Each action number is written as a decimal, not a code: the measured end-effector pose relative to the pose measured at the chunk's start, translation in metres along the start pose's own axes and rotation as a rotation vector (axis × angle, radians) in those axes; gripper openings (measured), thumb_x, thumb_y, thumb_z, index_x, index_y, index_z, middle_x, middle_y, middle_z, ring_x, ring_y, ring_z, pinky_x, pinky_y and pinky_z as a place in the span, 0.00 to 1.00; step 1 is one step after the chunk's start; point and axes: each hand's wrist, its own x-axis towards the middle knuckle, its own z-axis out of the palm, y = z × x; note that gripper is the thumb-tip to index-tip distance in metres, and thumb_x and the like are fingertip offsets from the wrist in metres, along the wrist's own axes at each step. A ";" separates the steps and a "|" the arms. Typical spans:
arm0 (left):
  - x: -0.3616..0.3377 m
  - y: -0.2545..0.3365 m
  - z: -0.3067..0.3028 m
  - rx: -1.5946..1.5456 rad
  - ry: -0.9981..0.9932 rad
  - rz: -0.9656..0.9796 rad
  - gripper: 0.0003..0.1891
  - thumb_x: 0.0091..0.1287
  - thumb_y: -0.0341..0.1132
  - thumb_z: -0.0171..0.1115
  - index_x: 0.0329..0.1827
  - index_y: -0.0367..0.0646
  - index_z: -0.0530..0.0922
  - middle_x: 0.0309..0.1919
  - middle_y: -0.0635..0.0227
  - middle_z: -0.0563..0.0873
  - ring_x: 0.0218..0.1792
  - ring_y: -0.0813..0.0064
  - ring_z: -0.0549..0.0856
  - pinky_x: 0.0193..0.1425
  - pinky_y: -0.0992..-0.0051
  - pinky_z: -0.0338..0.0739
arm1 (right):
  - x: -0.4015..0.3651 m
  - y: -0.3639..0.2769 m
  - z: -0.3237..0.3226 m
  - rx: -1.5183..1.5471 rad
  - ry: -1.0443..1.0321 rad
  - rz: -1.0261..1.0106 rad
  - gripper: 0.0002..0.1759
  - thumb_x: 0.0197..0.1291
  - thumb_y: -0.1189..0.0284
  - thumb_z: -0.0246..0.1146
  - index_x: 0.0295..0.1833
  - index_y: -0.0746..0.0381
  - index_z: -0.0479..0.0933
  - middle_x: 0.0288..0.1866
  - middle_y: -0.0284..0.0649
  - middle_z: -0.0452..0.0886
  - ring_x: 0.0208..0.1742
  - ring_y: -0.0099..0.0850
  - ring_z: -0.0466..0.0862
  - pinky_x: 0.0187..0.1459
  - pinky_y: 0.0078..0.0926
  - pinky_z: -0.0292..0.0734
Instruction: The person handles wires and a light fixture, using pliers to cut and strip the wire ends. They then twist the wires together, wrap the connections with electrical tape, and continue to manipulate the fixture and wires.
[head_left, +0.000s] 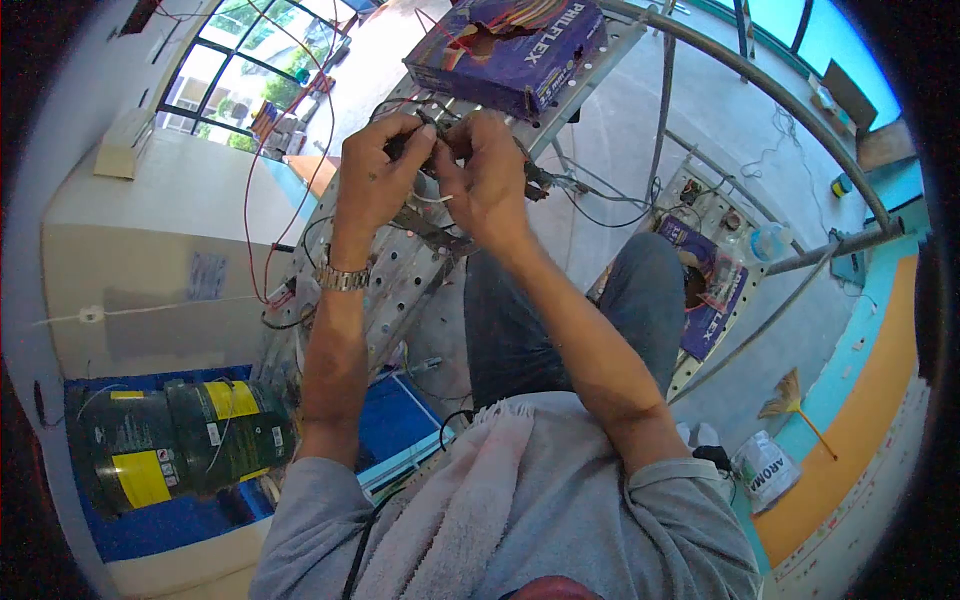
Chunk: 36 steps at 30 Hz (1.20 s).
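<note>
My left hand (385,172) and my right hand (482,172) meet close together above a perforated metal plank (385,290). The fingers of both are pinched around a small dark item, perhaps wire or tape, too small to name. A short white strip (432,199) sticks out below the fingertips. Dark cables (538,180) lie just to the right of my right hand. Behind the hands, a purple Philflex box (505,55) with a torn opening rests on the plank. Thin red wires (262,200) hang in loops to the left.
Curved scaffold pipes (790,100) frame the right side. A lower plank holds another purple box (705,330) and a plastic bottle (771,242). Dark green buckets with yellow labels (180,440) lie at lower left. A broom (785,397) and a white bag (767,470) are at lower right.
</note>
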 end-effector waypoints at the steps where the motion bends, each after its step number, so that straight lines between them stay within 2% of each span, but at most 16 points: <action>1: 0.000 0.000 0.000 -0.001 -0.002 0.001 0.13 0.73 0.37 0.73 0.47 0.32 0.89 0.34 0.61 0.92 0.35 0.77 0.87 0.43 0.73 0.81 | -0.001 0.001 0.002 -0.052 0.021 -0.047 0.12 0.62 0.75 0.69 0.44 0.68 0.74 0.40 0.57 0.76 0.42 0.61 0.78 0.43 0.57 0.74; 10: 0.000 -0.003 -0.002 0.002 -0.017 0.028 0.12 0.74 0.36 0.69 0.45 0.33 0.88 0.32 0.62 0.90 0.33 0.78 0.86 0.41 0.73 0.79 | -0.006 0.007 0.009 -0.056 0.056 -0.089 0.12 0.62 0.77 0.67 0.47 0.67 0.72 0.42 0.58 0.75 0.44 0.62 0.79 0.44 0.58 0.74; 16: 0.002 0.006 -0.007 0.054 -0.066 -0.002 0.13 0.76 0.38 0.68 0.43 0.33 0.88 0.29 0.64 0.89 0.32 0.78 0.84 0.38 0.72 0.77 | -0.004 -0.001 0.006 -0.154 -0.009 -0.064 0.14 0.60 0.79 0.67 0.49 0.66 0.72 0.45 0.58 0.74 0.45 0.62 0.80 0.44 0.60 0.75; 19: 0.002 0.007 -0.008 0.078 -0.084 -0.015 0.13 0.76 0.38 0.68 0.44 0.33 0.88 0.30 0.63 0.88 0.32 0.78 0.84 0.39 0.72 0.77 | -0.004 -0.004 0.005 -0.122 0.063 -0.078 0.11 0.58 0.79 0.71 0.42 0.65 0.75 0.40 0.51 0.77 0.40 0.56 0.81 0.41 0.49 0.77; 22: 0.002 0.007 -0.009 0.074 -0.089 0.000 0.13 0.76 0.38 0.68 0.44 0.33 0.87 0.31 0.62 0.89 0.33 0.77 0.85 0.41 0.71 0.79 | -0.005 -0.003 0.004 -0.109 -0.016 -0.044 0.14 0.60 0.79 0.67 0.49 0.66 0.73 0.46 0.58 0.75 0.46 0.62 0.80 0.44 0.59 0.75; 25: 0.004 0.001 -0.010 0.071 -0.078 0.036 0.13 0.76 0.38 0.68 0.45 0.33 0.87 0.33 0.61 0.90 0.35 0.76 0.87 0.43 0.71 0.81 | -0.004 0.007 0.009 -0.014 0.031 -0.085 0.14 0.60 0.78 0.67 0.49 0.65 0.73 0.44 0.57 0.75 0.45 0.61 0.80 0.44 0.58 0.75; 29: 0.003 -0.004 -0.007 0.022 -0.057 0.053 0.13 0.76 0.37 0.67 0.46 0.32 0.88 0.34 0.60 0.91 0.37 0.76 0.89 0.44 0.71 0.82 | -0.004 0.013 0.008 -0.020 -0.019 -0.011 0.13 0.61 0.76 0.68 0.48 0.65 0.73 0.42 0.57 0.76 0.44 0.61 0.79 0.45 0.58 0.74; 31: 0.003 -0.001 -0.004 -0.038 -0.066 -0.003 0.13 0.76 0.37 0.68 0.47 0.32 0.88 0.34 0.60 0.91 0.36 0.76 0.88 0.43 0.71 0.81 | -0.002 0.011 0.002 0.015 -0.065 0.035 0.13 0.61 0.76 0.68 0.48 0.66 0.73 0.43 0.57 0.76 0.45 0.62 0.79 0.45 0.58 0.74; 36: 0.002 0.002 -0.005 0.010 -0.059 0.000 0.14 0.76 0.38 0.68 0.47 0.32 0.88 0.34 0.60 0.91 0.35 0.77 0.87 0.43 0.72 0.81 | 0.001 0.000 -0.002 -0.088 -0.038 -0.048 0.10 0.63 0.77 0.67 0.46 0.67 0.74 0.42 0.58 0.76 0.44 0.63 0.80 0.43 0.59 0.75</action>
